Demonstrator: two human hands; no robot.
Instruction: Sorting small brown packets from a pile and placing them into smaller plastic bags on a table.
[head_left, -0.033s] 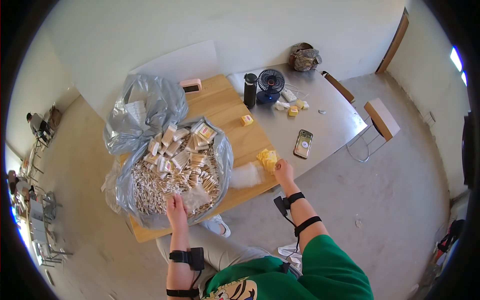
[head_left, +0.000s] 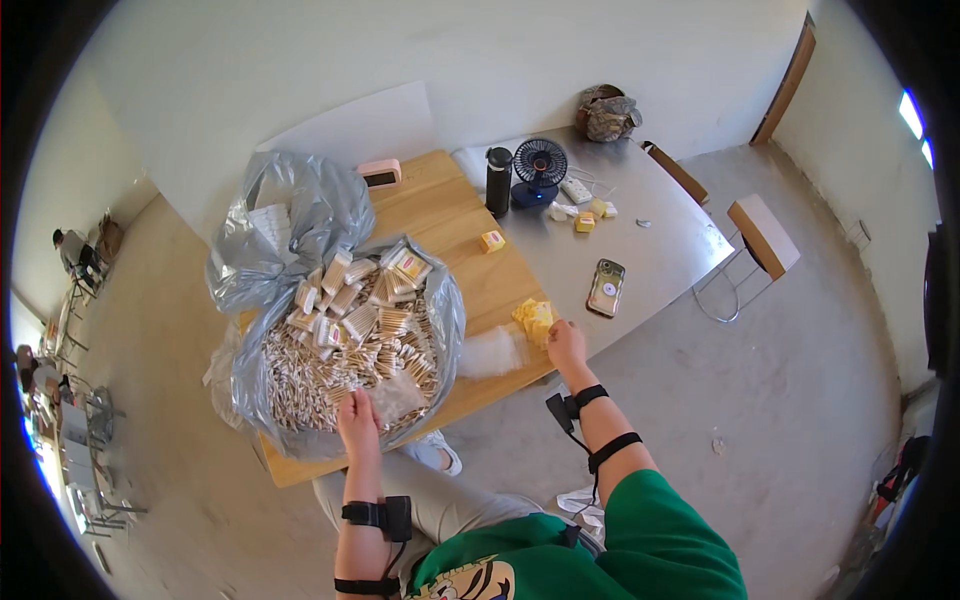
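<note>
Cotton swabs [head_left: 340,375]: heaped loose in an open grey plastic bag [head_left: 445,320] on the wooden table [head_left: 450,230], small packets lying on top.
Left hand [head_left: 358,418]: rests on the heap's near edge, fingers on a clear wrapper; grip hard to make out.
Right hand [head_left: 566,345]: at the table's edge, touching a yellow stack [head_left: 535,320]; fingers partly hidden, whether closed cannot be told.
Clear packet [head_left: 490,352]: between the hands, blurred.
Phone [head_left: 606,287]: on the grey table [head_left: 660,240], beyond the right hand.
</note>
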